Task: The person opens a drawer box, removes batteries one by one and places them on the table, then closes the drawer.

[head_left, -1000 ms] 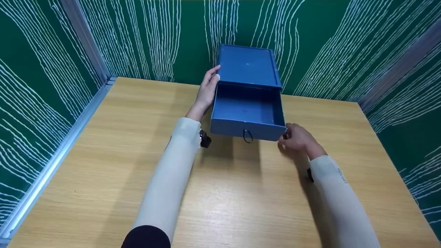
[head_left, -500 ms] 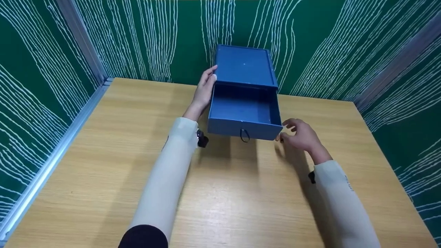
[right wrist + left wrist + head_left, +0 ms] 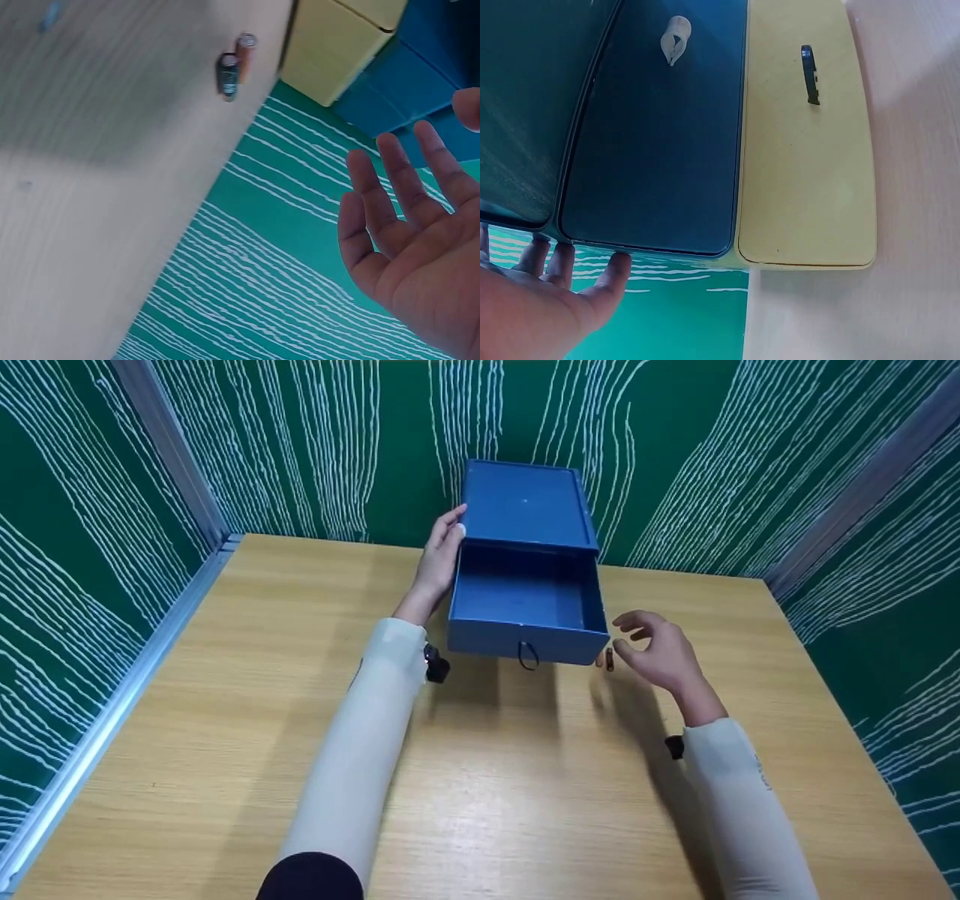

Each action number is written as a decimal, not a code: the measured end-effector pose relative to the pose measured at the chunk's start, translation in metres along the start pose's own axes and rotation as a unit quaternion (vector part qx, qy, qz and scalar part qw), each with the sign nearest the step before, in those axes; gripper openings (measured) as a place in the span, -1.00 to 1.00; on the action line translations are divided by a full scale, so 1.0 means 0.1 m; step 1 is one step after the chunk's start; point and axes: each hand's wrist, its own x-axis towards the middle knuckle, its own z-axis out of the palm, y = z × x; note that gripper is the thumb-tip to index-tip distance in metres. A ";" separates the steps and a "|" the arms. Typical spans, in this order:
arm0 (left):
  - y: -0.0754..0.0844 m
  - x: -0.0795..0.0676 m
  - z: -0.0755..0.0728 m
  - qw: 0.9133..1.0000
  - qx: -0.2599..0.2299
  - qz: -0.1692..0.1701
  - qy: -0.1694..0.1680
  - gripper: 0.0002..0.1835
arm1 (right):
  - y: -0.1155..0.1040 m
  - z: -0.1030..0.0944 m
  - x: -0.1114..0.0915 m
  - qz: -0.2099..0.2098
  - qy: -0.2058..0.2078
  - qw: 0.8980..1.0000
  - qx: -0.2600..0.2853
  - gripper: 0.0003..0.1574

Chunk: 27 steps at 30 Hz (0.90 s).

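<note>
A drawer unit stands at the back of the table; its top blue drawer (image 3: 525,600) is pulled out, with nothing inside. My left hand (image 3: 439,559) rests along the unit's left side, fingers touching the wall near the top. In the left wrist view, a lower blue drawer (image 3: 652,150) and a yellow drawer (image 3: 806,172) are closed beneath it. My right hand (image 3: 664,652) hovers beside the open drawer's right front corner, fingers loosely bent, holding nothing. Just below its thumb are two small cylinders that look like batteries, a dark one (image 3: 229,77) and an orange one (image 3: 246,54).
The wooden table (image 3: 480,795) meets green walls (image 3: 409,450) with white wavy lines. A black loop pull (image 3: 528,655) hangs on the open drawer's front. A small blurred blue thing (image 3: 50,15) lies on the table in the right wrist view.
My right hand has drawn up and away from the drawer's front corner, its fingers spreading. Two small cylinders now show by the corner. My left hand stays on the unit.
</note>
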 end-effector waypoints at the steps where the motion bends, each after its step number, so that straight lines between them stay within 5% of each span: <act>1: 0.01 0.00 0.00 1.000 -0.001 -0.002 0.000 -0.58 | -0.02 -0.01 -0.01 -0.004 0.005 1.000 -0.001 -0.62; 8: 0.01 0.01 0.01 1.000 0.003 0.019 0.004 -0.58 | -0.16 -0.07 -0.10 -0.033 0.033 0.999 -0.002 -0.66; 27: 0.00 -0.02 0.01 1.000 0.005 0.003 0.003 -0.58 | -0.45 -0.22 -0.25 -0.084 0.075 0.994 0.005 -0.65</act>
